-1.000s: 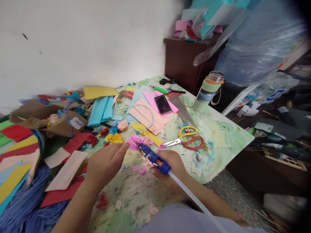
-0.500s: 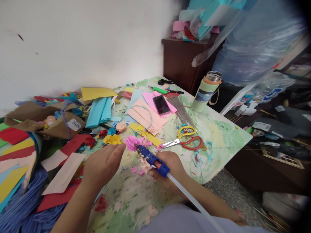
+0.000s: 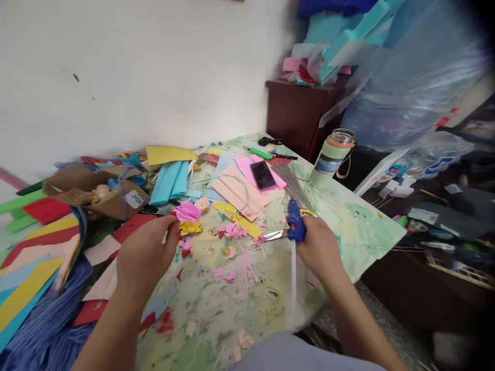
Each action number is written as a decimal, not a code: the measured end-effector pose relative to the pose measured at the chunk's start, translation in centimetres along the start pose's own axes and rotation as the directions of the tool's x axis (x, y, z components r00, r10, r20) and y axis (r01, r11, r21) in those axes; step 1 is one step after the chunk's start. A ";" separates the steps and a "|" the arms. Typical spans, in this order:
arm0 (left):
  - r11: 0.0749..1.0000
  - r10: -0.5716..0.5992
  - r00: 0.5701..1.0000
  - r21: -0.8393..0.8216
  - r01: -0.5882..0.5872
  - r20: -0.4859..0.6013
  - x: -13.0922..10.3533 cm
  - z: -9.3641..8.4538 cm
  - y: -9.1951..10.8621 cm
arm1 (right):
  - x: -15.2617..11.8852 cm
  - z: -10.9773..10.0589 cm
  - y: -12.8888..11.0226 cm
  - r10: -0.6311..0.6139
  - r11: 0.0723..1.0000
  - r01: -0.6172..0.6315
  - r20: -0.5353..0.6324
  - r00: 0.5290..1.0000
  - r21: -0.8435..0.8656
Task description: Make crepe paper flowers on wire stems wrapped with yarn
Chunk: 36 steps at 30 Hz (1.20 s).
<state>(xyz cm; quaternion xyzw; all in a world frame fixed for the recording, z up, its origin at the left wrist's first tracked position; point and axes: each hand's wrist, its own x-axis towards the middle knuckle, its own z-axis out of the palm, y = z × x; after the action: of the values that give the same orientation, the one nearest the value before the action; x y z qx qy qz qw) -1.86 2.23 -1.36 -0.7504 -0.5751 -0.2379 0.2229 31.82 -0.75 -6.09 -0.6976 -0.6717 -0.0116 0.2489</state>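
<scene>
Fingers of my left hand (image 3: 145, 252) are pinched at the edge of a pink paper flower (image 3: 187, 211), held up at the left of the table's middle. Just below it shows a yellow paper flower (image 3: 190, 228), with a peach paper flower (image 3: 202, 205) beside them. My right hand (image 3: 319, 242) is closed round a blue glue gun (image 3: 296, 224), whose nozzle points away from me. A long white glue stick (image 3: 293, 278) trails out of its back. Scissors (image 3: 274, 235) lie behind the gun, their handles mostly hidden by it and my hand.
Pink and peach paper scraps (image 3: 232, 231) litter the table (image 3: 371, 221). Farther back are folded crepe paper (image 3: 240, 190), a phone (image 3: 263, 175), thin wires (image 3: 294, 180) and a green bottle (image 3: 330, 157). Blue yarn (image 3: 50, 314) and a brown paper bag (image 3: 112, 198) crowd the left.
My hands have moved apart. The left has carried the pink flower leftward, and the right has swung the glue gun right, over the scissors' handles. The view has shifted slightly.
</scene>
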 end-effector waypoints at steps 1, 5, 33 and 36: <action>0.996 -0.076 0.997 -0.039 0.077 0.022 0.1 -0.4 -0.2 | 0.5 0.1 1.2 0.038 0.995 -0.034 0.039 0.999 -0.093; 0.901 -0.309 0.949 -0.300 0.314 0.066 0.3 -1.7 -0.8 | 2.3 0.9 5.1 0.153 0.949 -0.106 0.138 0.978 -0.297; -0.308 -0.258 0.864 -0.885 0.350 0.432 0.0 -3.2 2.9 | 4.5 -3.4 -18.3 -0.527 0.325 0.323 -0.113 0.842 0.889; -0.172 -0.262 0.866 -0.904 0.392 0.426 -0.1 -2.6 2.2 | 5.2 -3.4 -17.4 -0.559 0.333 0.365 -0.130 0.819 0.870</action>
<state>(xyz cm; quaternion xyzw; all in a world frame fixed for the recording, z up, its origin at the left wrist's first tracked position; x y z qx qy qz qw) -0.06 0.01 0.52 -0.5069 -0.3985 -0.5907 -0.4852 16.95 2.37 4.47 -0.2500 -0.7733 0.3246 0.4840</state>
